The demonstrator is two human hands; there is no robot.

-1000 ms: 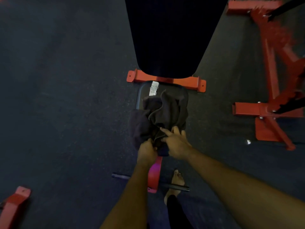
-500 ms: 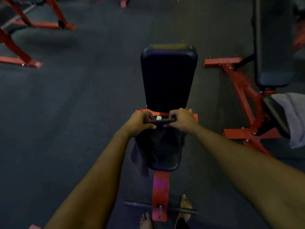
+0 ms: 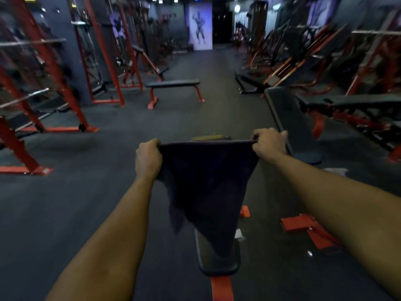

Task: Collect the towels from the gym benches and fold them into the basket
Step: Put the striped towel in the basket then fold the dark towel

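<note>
View: a head-worn camera looks forward and down over two bare forearms into a dim gym with red-framed equipment.
Left hand (image 3: 148,158): at centre left of the frame, fingers curled closed around the upper left corner of a dark towel.
Right hand (image 3: 269,143): at centre right, a little higher in the frame than the left, fingers closed around the towel's upper right corner.
Dark towel (image 3: 206,187): in the centre of the frame, held up in the air between the two hands. Its top edge is pulled straight and taut from one hand to the other. The cloth hangs down from that edge and narrows to a loose point near the lower centre.
Incline bench (image 3: 219,261): directly behind and below the towel, black padded seat on a red frame, running from the lower centre upward. The towel hides most of its backrest; only the top of the backrest shows above the towel's edge.
Second incline bench (image 3: 282,114): at right of centre, black pad tilted, just beyond the right hand.
Flat bench (image 3: 172,84): upper centre of the frame, black pad on red legs, well apart from the hands.
Red racks (image 3: 54,83): along the left side of the frame, blurred.
Floor (image 3: 76,203): dark rubber, filling the lower left.
Poster (image 3: 200,27): pale, with a muscular figure, at the top centre on the far wall.
</note>
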